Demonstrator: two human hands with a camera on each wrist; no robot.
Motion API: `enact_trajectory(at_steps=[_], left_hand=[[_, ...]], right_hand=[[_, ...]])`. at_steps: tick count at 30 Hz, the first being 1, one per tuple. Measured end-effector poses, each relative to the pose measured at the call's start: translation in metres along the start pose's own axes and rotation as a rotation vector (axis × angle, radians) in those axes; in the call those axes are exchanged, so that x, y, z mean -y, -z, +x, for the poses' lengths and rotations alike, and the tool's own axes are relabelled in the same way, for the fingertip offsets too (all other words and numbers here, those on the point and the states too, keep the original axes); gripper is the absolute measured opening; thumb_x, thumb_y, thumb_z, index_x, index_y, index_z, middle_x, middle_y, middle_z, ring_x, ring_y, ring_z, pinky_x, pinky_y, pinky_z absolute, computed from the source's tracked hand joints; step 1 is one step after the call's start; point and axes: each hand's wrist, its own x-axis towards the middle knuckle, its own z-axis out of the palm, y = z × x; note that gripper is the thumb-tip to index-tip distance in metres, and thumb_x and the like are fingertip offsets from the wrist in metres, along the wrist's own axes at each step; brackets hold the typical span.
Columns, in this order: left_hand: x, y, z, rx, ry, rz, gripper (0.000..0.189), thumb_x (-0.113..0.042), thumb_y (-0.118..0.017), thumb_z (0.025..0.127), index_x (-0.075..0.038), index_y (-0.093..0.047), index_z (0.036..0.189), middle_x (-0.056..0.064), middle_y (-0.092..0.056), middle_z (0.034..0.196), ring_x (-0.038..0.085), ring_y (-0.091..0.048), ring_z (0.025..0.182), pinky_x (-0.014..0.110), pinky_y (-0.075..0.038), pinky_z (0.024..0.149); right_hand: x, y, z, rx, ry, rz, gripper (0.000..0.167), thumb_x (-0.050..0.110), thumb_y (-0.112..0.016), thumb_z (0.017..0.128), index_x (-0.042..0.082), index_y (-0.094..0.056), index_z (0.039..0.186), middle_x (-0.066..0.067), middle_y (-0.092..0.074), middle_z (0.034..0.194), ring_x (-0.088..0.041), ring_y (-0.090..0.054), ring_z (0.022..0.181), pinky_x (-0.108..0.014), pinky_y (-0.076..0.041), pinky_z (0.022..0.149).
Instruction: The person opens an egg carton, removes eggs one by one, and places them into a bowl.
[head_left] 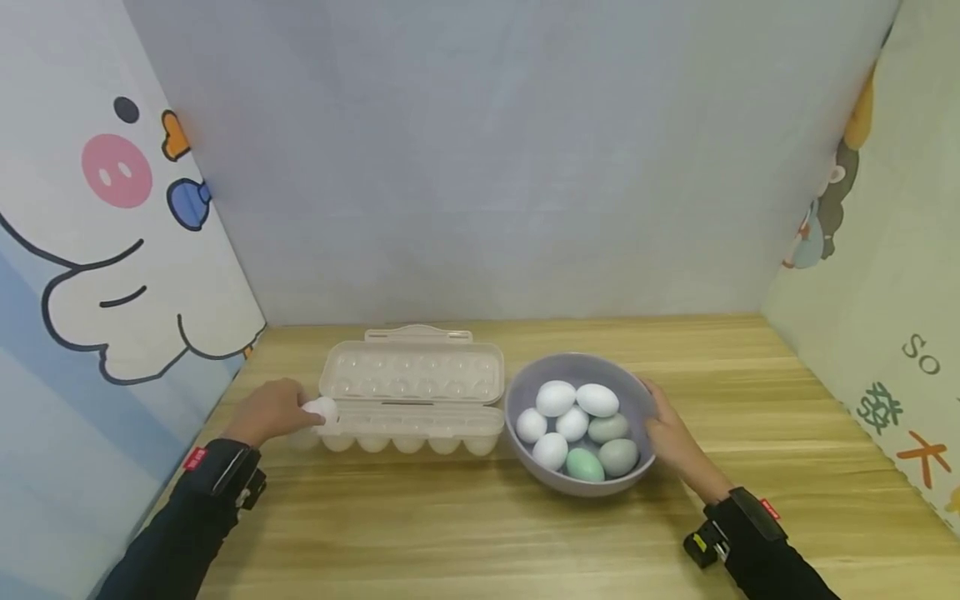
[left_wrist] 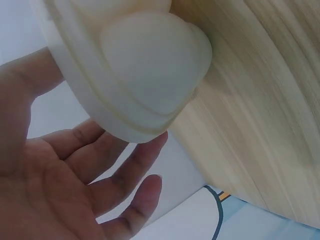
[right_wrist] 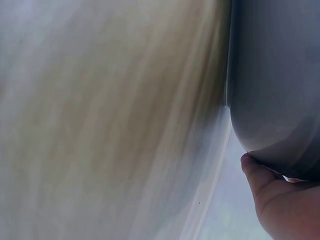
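At the left end of an opened clear plastic egg carton [head_left: 412, 421], my left hand [head_left: 272, 412] holds a white egg [head_left: 322, 408] at its fingertips. The left wrist view looks up from below: the carton's rounded underside [left_wrist: 150, 65] hides the egg, and the fingers of the left hand [left_wrist: 75, 175] spread by the carton's end. My right hand [head_left: 671, 433] grips the right rim of a grey-purple bowl [head_left: 525, 462]. In the right wrist view its thumb [right_wrist: 257, 175] lies against the bowl's outer wall [right_wrist: 275, 100].
Inside the bowl lie several white eggs [head_left: 551, 450], two grey-green eggs [head_left: 618, 457] and a mint-green egg [head_left: 585, 466]. The carton's lid [head_left: 412, 375] is folded back, with its flap toward the rear wall [head_left: 510, 167]. Printed panels flank the wooden table [head_left: 450, 533].
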Motion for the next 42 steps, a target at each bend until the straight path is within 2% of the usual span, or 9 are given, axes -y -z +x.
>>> enact_trajectory(at_steps=[6,11,13,16,22,26,34,38,42], left_hand=[[-0.008,-0.001,0.001,-0.075,-0.013,-0.036,0.033,-0.025,-0.071,0.081,0.006,-0.065,0.091,0.008,-0.061,0.076,0.022,-0.051,0.066,0.036,-0.043,0.058],[-0.029,-0.002,0.004,-0.156,-0.083,-0.083,0.038,-0.021,-0.067,0.086,0.010,-0.063,0.109,0.020,-0.066,0.095,0.030,-0.060,0.082,0.045,-0.050,0.072],[-0.041,-0.002,0.005,-0.169,-0.138,-0.116,0.043,-0.020,-0.066,0.088,0.011,-0.060,0.116,0.025,-0.064,0.107,0.035,-0.061,0.093,0.049,-0.050,0.079],[-0.062,-0.002,0.008,-0.196,-0.251,-0.154,0.043,-0.016,-0.066,0.088,0.011,-0.058,0.120,0.027,-0.062,0.113,0.039,-0.060,0.099,0.050,-0.049,0.080],[-0.110,-0.015,0.017,-0.247,-0.462,-0.218,0.039,-0.009,-0.070,0.081,0.006,-0.064,0.117,0.019,-0.062,0.104,0.035,-0.058,0.097,0.048,-0.048,0.082],[-0.144,-0.026,0.020,-0.222,-0.545,-0.230,0.042,-0.010,-0.072,0.079,0.005,-0.064,0.118,0.012,-0.057,0.099,0.026,-0.056,0.088,0.039,-0.050,0.076],[-0.204,-0.045,0.029,-0.110,-0.685,-0.230,0.036,-0.011,-0.072,0.076,-0.003,-0.070,0.111,0.006,-0.061,0.098,0.019,-0.055,0.090,0.032,-0.047,0.079],[-0.227,-0.055,0.032,-0.034,-0.692,-0.228,0.038,-0.010,-0.073,0.076,-0.002,-0.068,0.113,0.009,-0.064,0.104,0.020,-0.058,0.094,0.032,-0.047,0.082],[-0.243,-0.066,0.037,-0.018,-0.727,-0.168,0.039,-0.009,-0.075,0.075,-0.001,-0.067,0.112,0.009,-0.067,0.108,0.022,-0.061,0.102,0.030,-0.047,0.088]], right_hand=[[-0.001,0.000,0.000,-0.004,-0.004,-0.011,0.066,-0.018,-0.028,0.077,-0.014,-0.018,0.142,-0.037,-0.019,0.145,-0.055,-0.018,0.132,-0.066,-0.018,0.103],[0.001,0.000,-0.002,-0.006,-0.002,-0.004,0.066,-0.018,-0.028,0.077,-0.014,-0.018,0.142,-0.037,-0.019,0.144,-0.055,-0.019,0.132,-0.066,-0.019,0.102],[0.002,0.000,-0.002,-0.005,-0.012,-0.001,0.066,-0.018,-0.028,0.077,-0.013,-0.018,0.142,-0.037,-0.018,0.145,-0.055,-0.018,0.132,-0.066,-0.019,0.102],[0.002,0.000,-0.002,0.000,-0.020,0.004,0.067,-0.017,-0.028,0.077,-0.013,-0.017,0.143,-0.036,-0.018,0.146,-0.055,-0.017,0.133,-0.066,-0.018,0.103],[0.001,0.001,-0.001,-0.003,-0.005,0.016,0.067,-0.018,-0.028,0.076,-0.014,-0.017,0.142,-0.037,-0.018,0.145,-0.055,-0.018,0.132,-0.067,-0.018,0.102],[0.000,0.000,-0.001,-0.001,0.000,0.028,0.066,-0.018,-0.028,0.076,-0.014,-0.017,0.142,-0.037,-0.018,0.145,-0.055,-0.019,0.132,-0.067,-0.019,0.102],[-0.001,-0.001,-0.001,0.006,0.009,0.038,0.067,-0.019,-0.027,0.076,-0.014,-0.017,0.142,-0.036,-0.018,0.145,-0.054,-0.017,0.133,-0.067,-0.017,0.103],[-0.001,0.000,-0.001,-0.001,0.008,0.032,0.067,-0.019,-0.027,0.076,-0.014,-0.017,0.142,-0.036,-0.018,0.145,-0.054,-0.017,0.133,-0.066,-0.016,0.104],[0.002,0.000,-0.001,0.004,-0.007,0.032,0.067,-0.018,-0.027,0.077,-0.014,-0.017,0.142,-0.036,-0.018,0.146,-0.054,-0.016,0.133,-0.066,-0.015,0.104]])
